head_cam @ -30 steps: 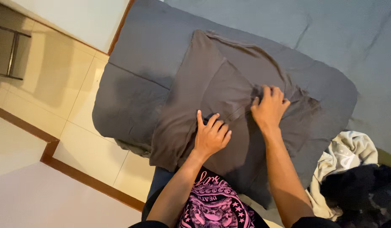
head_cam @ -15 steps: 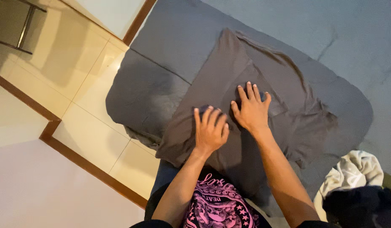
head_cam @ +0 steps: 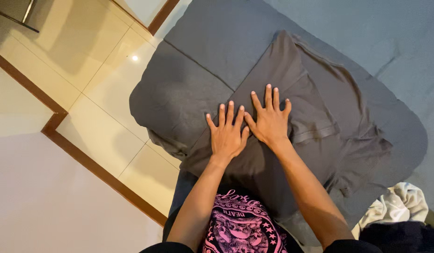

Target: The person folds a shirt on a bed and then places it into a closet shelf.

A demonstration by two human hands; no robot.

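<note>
both hands point(head_cam: 247, 129) flat, grey shirt point(head_cam: 315, 117)

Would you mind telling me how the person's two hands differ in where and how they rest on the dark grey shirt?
The left hand lies nearer the shirt's tile-side edge and nearer the body; the right hand lies farther up the dark grey shirt, beside the folded sleeve. The left hand's fingers stay closer together; the right hand's fan wider. Both lie flat, palms down, side by side, gripping nothing.
</note>
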